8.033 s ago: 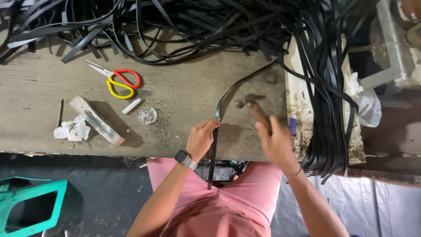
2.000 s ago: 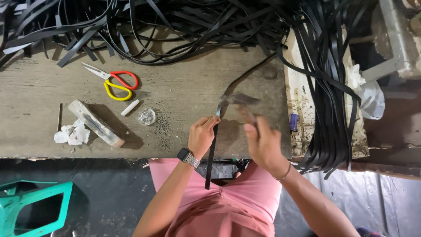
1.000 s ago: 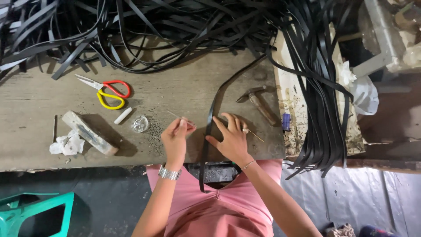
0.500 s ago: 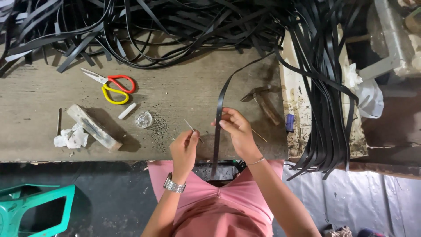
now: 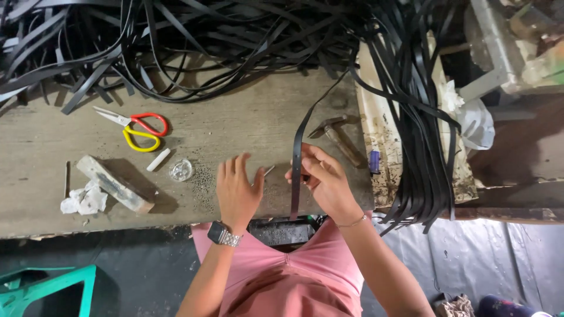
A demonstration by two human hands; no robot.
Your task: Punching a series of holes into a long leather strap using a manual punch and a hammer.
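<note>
Left hand (image 5: 238,191) flat on bench (image 5: 247,123), fingers spread, holding nothing. Right hand (image 5: 322,182) pinched around strap (image 5: 295,167). Black, narrow, hanging over the edge.

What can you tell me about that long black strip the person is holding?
The black strip is a long, flat, narrow band that looks like rubber or leather, smooth and slightly shiny. The right hand pinches it near its lower part, holding it almost upright over the wooden bench. Its lower end hangs past the bench edge toward the lap. Upward it curves right and runs into the pile of black strips at the back. The left hand lies open beside it, not touching.
</note>
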